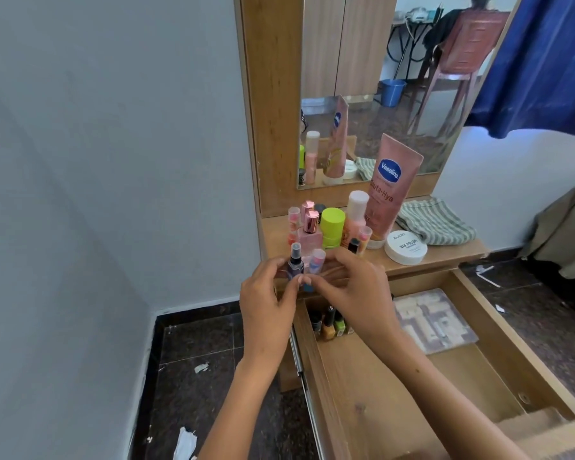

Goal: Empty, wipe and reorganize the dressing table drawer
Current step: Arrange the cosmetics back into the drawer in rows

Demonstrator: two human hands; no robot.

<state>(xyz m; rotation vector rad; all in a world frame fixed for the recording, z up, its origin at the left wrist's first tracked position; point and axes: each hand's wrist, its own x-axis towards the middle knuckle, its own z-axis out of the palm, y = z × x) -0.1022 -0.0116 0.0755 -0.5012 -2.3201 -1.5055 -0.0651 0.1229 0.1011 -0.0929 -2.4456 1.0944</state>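
At the centre of the frame, the left hand (269, 300) pinches a small dark spray bottle (295, 264) at the tabletop's (445, 257) front edge. The right hand (349, 290) curls its fingers round a small clear-capped tube (316, 263) beside it. Below, toward lower right, the open drawer (372, 393) holds nail polish bottles (332, 323) and a flat plastic pack (435, 318). Setting both upright, clear of the crowded bottles behind, likely avoids toppling them.
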